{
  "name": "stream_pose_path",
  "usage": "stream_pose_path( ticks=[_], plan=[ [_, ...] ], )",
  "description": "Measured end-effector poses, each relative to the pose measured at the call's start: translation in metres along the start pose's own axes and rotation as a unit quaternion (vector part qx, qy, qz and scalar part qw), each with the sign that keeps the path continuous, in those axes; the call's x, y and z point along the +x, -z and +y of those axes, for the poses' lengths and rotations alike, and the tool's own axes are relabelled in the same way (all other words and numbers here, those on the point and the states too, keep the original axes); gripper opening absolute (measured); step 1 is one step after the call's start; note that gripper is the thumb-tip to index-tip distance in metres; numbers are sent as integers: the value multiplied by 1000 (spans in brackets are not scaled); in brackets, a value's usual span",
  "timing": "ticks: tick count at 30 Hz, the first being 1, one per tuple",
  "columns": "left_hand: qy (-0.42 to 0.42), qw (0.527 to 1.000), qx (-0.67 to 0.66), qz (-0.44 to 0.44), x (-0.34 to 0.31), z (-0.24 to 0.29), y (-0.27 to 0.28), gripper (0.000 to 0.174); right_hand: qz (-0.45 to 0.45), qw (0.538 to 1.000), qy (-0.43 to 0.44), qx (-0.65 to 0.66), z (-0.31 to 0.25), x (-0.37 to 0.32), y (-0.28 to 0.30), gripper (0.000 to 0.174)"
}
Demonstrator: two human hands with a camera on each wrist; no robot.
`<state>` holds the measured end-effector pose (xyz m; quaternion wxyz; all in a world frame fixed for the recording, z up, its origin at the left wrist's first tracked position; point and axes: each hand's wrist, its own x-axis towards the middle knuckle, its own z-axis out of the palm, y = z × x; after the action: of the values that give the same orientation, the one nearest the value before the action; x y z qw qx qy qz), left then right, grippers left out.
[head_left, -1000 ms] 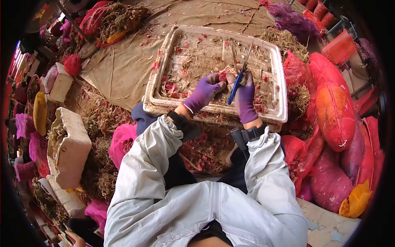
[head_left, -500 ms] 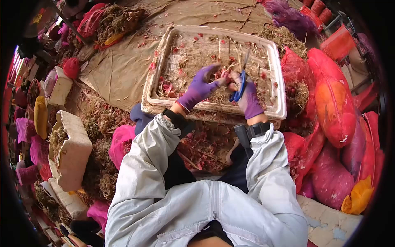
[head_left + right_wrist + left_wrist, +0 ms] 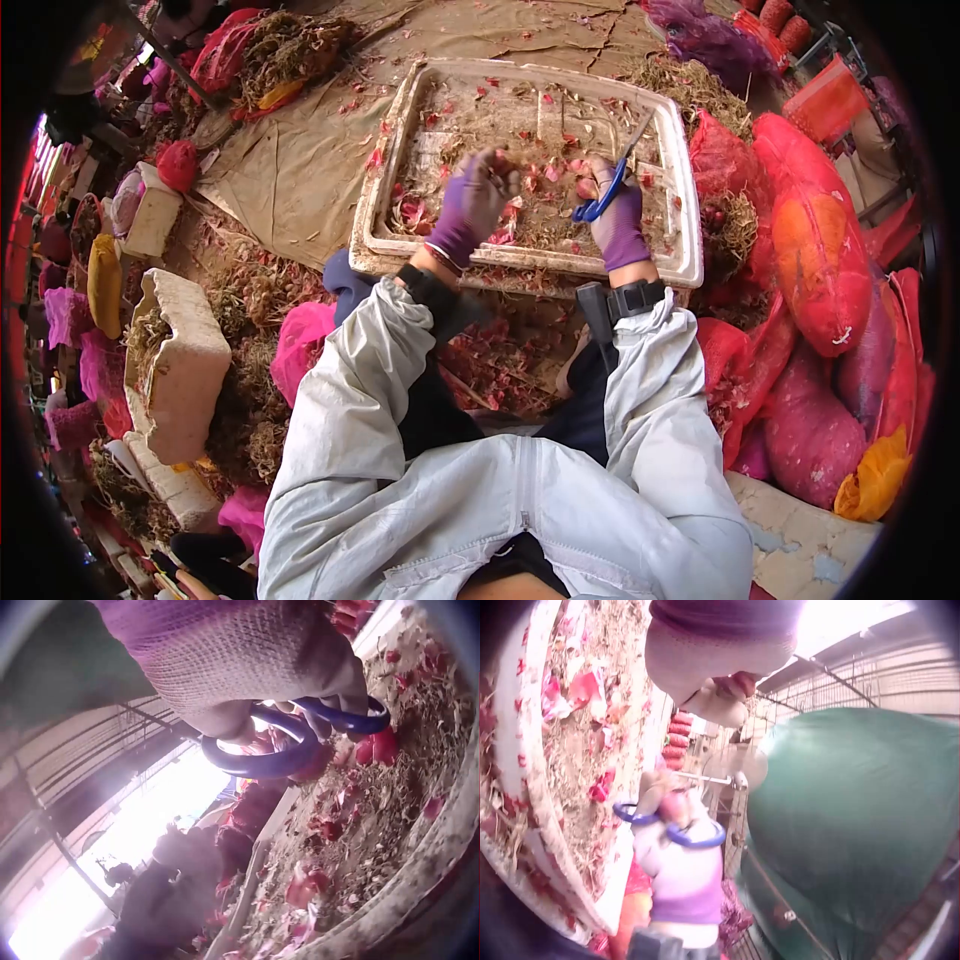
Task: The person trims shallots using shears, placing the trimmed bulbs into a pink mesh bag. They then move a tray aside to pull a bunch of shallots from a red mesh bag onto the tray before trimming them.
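My right hand (image 3: 618, 215), in a purple work glove, grips blue-handled scissors (image 3: 601, 207), the blades slanting away to the upper right. A small red onion (image 3: 675, 808) also sits in its fingers, beside the finger loops. My left hand (image 3: 470, 205), gloved alike, is raised to the left, apart from the right one. In the left wrist view it pinches a small reddish bulb (image 3: 740, 685) between thumb and fingers, mostly hidden by the glove. Both hands are over a shallow white foam tray (image 3: 688, 225) littered with red skins (image 3: 410, 213) and dry trimmings.
Red mesh sacks (image 3: 808, 245) crowd the right side, with a yellow-orange bag (image 3: 873, 478) below. At left stand a foam box (image 3: 185, 370) and heaps of dry stalks (image 3: 245, 400). A brown tarp (image 3: 285, 185) covers the floor behind the tray.
My hands, together over the tray before, have moved apart, the left one leftward and the right one slightly right. The scissors have turned in my right hand, their blades tilting further right.
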<state>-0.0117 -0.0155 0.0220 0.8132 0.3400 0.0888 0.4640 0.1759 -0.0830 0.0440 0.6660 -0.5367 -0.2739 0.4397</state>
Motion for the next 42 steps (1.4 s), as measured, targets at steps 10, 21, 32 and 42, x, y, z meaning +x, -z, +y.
stream_pose_path(
  ticks=[10, 21, 32, 42],
  plan=[
    [77, 979, -170, 84, 3, 8, 21, 20, -55, 757, 326, -563, 19, -28, -24, 69],
    [24, 992, -70, 101, 1, -1, 16, 21, -68, 759, 299, -574, 23, -33, -32, 51],
    [36, 973, 197, 112, -6, 2, -21, 21, -142, 986, 37, -73, -2, -35, -35, 29],
    [22, 974, 186, 129, 1, 5, 0, 32, -29, 999, -28, -8, -5, -43, -35, 23]
  ],
)
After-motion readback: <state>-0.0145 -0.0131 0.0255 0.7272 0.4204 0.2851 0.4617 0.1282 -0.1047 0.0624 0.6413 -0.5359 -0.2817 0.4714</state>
